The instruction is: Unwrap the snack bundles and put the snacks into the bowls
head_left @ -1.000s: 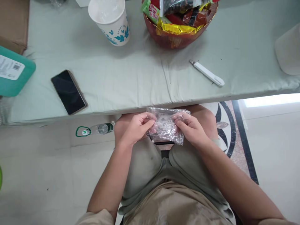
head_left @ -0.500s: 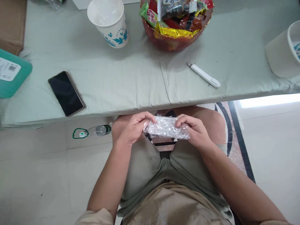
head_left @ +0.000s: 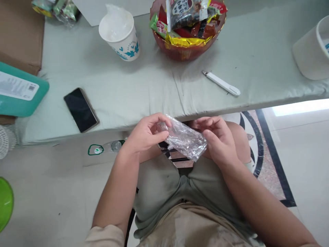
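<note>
Above the person's grey-green shorts (head_left: 159,185), a clear, crinkled plastic sheet (head_left: 183,137) hangs tilted between the hands, just off the table's near edge. The left hand (head_left: 146,135) pinches its left end between thumb and forefinger. The right hand's (head_left: 218,140) thumb and fingers stand apart at the other end; whether the thumb touches it cannot be told. Beyond, on the pale green cloth-covered table (head_left: 144,92), lie a black-screened rectangular phone (head_left: 81,109) and a slim white-handled tool (head_left: 223,83); farther back stands a red, gold-rimmed bowl (head_left: 180,51) of wrapped packets.

Soft, even light; white glare on floor (head_left: 300,108).
</note>
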The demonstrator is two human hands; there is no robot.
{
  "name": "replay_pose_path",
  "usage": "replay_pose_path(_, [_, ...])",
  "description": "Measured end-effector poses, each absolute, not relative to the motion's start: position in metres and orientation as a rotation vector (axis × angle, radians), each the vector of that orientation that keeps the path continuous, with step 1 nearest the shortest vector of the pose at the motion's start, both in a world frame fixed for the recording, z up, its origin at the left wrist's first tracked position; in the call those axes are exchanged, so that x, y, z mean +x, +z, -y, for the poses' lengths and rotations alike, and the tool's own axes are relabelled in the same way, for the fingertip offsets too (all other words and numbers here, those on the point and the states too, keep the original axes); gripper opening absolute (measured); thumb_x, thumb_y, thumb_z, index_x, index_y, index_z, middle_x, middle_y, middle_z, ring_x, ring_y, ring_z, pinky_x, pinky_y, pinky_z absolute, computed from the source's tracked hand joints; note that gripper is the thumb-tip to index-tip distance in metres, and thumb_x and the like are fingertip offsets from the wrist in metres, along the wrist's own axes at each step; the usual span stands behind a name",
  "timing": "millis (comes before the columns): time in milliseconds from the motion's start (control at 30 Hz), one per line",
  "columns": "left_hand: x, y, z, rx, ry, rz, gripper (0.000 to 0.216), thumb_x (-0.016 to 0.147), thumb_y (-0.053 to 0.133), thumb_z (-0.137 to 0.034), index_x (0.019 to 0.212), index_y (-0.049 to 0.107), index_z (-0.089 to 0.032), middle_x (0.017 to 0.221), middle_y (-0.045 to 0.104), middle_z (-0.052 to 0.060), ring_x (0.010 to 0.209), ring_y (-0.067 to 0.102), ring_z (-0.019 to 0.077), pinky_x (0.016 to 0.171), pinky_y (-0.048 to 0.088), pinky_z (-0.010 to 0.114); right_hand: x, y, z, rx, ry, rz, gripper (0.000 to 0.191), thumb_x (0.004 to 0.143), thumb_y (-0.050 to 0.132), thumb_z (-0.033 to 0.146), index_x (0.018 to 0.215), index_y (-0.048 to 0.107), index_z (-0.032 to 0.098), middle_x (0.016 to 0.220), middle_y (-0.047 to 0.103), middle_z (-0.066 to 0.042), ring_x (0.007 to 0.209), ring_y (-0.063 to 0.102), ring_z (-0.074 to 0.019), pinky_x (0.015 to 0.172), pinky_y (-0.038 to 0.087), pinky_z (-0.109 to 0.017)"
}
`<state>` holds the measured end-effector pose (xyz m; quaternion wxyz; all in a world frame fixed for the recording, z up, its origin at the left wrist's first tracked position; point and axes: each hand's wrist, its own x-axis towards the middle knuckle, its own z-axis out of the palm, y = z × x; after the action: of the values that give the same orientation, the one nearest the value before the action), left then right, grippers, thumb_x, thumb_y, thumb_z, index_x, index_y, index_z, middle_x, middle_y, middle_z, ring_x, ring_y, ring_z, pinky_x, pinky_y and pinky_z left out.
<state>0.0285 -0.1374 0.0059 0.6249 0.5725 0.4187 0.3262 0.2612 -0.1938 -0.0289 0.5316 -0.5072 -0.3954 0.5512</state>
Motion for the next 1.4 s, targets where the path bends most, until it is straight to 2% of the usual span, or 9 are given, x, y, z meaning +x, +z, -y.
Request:
replay_pose_path(233, [0.04,0.052,0.11,1.469,0.555,-0.924,0.042,0.07,0.068,-0.007,0.109,0.067,-0.021,0.109,0.069,0.001,0.062,0.056,0.0046,0.057,0.046,0.019,0.253,-0.022,0.187,-0.994,1.785,0.996,0.057,0.082,0.074,0.066,0.12,0.064,0.025,0.123,0.072,-0.01,0.118,0.068,-0.0258,0.099,0.056,-0.04])
replay_pose_path(500, [0.065,0.046,0.078,1.427,0.615,-0.871,0.04,0.074,0.067,-0.008,0.11,0.074,-0.022,0.115,0.068,0.003,0.06,0.048,0.0048,0.056,0.039,0.021,0.235,-0.014,0.172,-1.226,1.709,1.062,0.034,0.088,0.069,0.052,0.091,0.07,0.018,0.083,0.071,-0.004,0.075,0.065,-0.0164,0.071,0.055,-0.03])
replay_pose_path(733, [0.058,-0.004,0.057,1.489,0.623,-0.983,0.028,0.075,0.059,-0.007,0.092,0.079,-0.017,0.134,0.062,0.009,0.086,0.061,0.0135,0.072,0.049,0.026,0.22,-0.017,0.164,-1.394,1.521,1.013,0.02,0.085,0.07,0.038,0.085,0.065,0.018,0.073,0.061,0.0,0.066,0.052,-0.0122,0.06,0.045,-0.024])
replay_pose_path(900, [0.048,-0.005,0.046,1.431,0.6,-1.02,0.027,0.08,0.055,-0.011,0.091,0.079,-0.014,0.138,0.06,0.009,0.078,0.06,0.0113,0.077,0.052,0.032,0.199,-0.014,0.148,-1.438,1.378,1.012,0.017,0.093,0.064,0.039,0.092,0.064,0.022,0.076,0.061,-0.001,0.067,0.053,-0.0143,0.06,0.045,-0.026])
replay_pose_path(1000, [0.026,0.002,0.041,1.398,0.717,-0.982,0.027,0.091,0.054,-0.027,0.09,0.078,-0.014,0.135,0.06,0.012,0.106,0.065,0.0205,0.091,0.053,0.034,0.187,0.0,0.122,-1.477,1.325,1.119,0.018,0.094,0.063,0.041,0.097,0.065,0.024,0.079,0.064,-0.002,0.068,0.056,-0.0162,0.059,0.046,-0.027])
replay_pose_path(1100, [0.004,0.008,0.038,1.439,0.791,-0.891,0.035,0.081,0.072,-0.044,0.101,0.076,-0.015,0.135,0.06,0.013,0.117,0.062,0.0254,0.097,0.051,0.034,0.171,0.013,0.089,-1.418,1.212,1.266,0.017,0.09,0.067,0.039,0.095,0.067,0.023,0.084,0.066,-0.001,0.074,0.059,-0.0159,0.067,0.048,-0.028])
replay_pose_path(1200, [-0.008,0.012,0.035,1.404,0.867,-0.915,0.039,0.077,0.074,-0.038,0.109,0.07,-0.016,0.111,0.068,0.007,0.096,0.062,0.0191,0.084,0.049,0.03,0.155,0.015,0.061,-1.327,1.115,1.39,0.015,0.086,0.071,0.034,0.091,0.065,0.022,0.086,0.066,-0.001,0.08,0.059,-0.0156,0.076,0.049,-0.03])
replay_pose_path(1300, [-0.016,0.012,0.028,1.32,1.004,-0.985,0.016,0.082,0.062,-0.03,0.09,0.066,-0.017,0.077,0.058,-0.002,0.072,0.051,0.0119,0.067,0.04,0.026,0.145,0.01,0.043,-1.308,1.051,1.396,0.022,0.084,0.073,0.034,0.092,0.055,0.024,0.086,0.06,0.0,0.079,0.057,-0.0142,0.07,0.049,-0.027])
replay_pose_path(1400, [-0.025,0.007,0.022,1.18,1.148,-0.957,0.019,0.082,0.065,-0.036,0.078,0.058,-0.018,0.069,0.05,-0.004,0.065,0.044,0.0093,0.062,0.035,0.025,0.14,0.009,0.032,-1.298,0.947,1.402,0.036,0.078,0.077,0.034,0.097,0.048,0.026,0.096,0.056,-0.001,0.086,0.058,-0.0144,0.07,0.05,-0.026])
